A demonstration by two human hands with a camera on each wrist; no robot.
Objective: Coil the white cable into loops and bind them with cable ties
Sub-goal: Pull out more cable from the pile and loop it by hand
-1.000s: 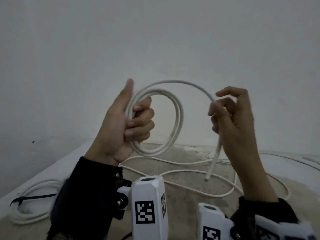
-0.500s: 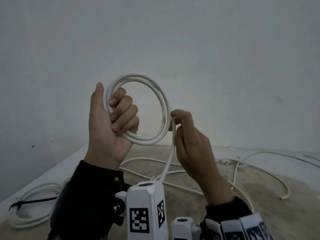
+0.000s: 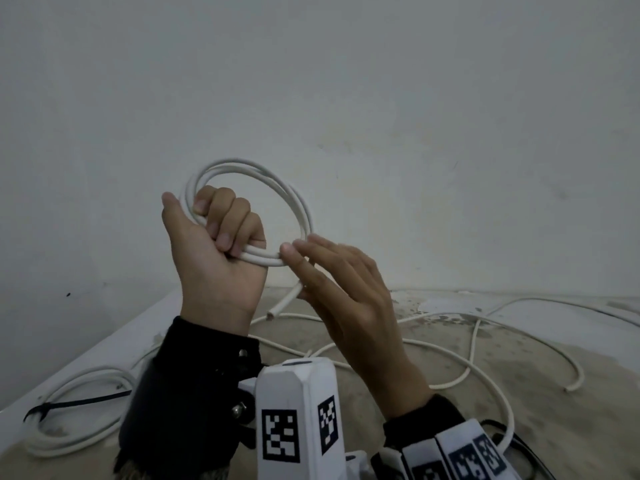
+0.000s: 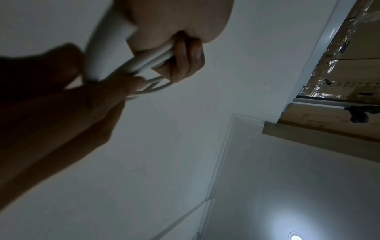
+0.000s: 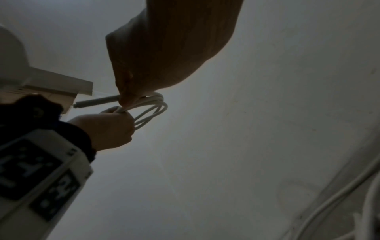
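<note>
Right hand (image 3: 349,306) reached left hand's (image 3: 214,261) coil (image 3: 298,203).

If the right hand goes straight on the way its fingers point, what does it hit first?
The white cable loops: the right hand's fingertips already touch the lower arc. Just past that, probably the left hand's curled fingers gripping the coil, though depth is unclear.
</note>
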